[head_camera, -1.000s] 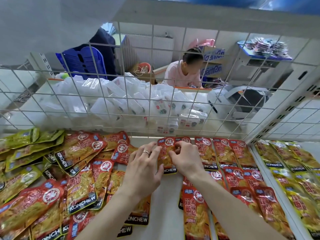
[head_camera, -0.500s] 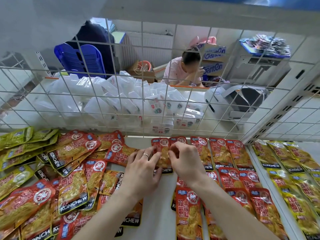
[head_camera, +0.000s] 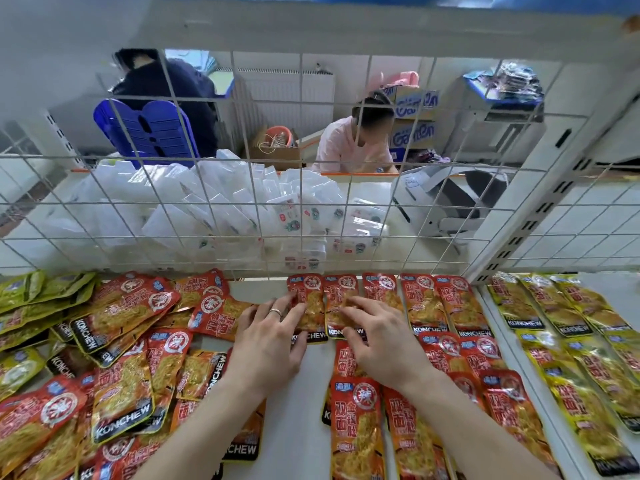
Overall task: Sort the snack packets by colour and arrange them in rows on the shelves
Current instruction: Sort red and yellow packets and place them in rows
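Left hand [head_camera: 273, 337] and right hand [head_camera: 377, 344], fingers flat, press adjacent glossy red foil snack packets [head_camera: 306, 289] just before white wire grille [head_camera: 300, 202]; long axes point at grille.

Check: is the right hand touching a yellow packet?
No, the right hand rests on a red packet; the yellow packets lie farther right.

Your red packets [head_camera: 356, 427] carry white round emblems, blue corner tags and black bands with white lettering. Green packets [head_camera: 38, 299] lie at your left, yellow packets [head_camera: 571, 358] at your right. The shelf [head_camera: 301, 410] and wire grid [head_camera: 301, 98] are white.
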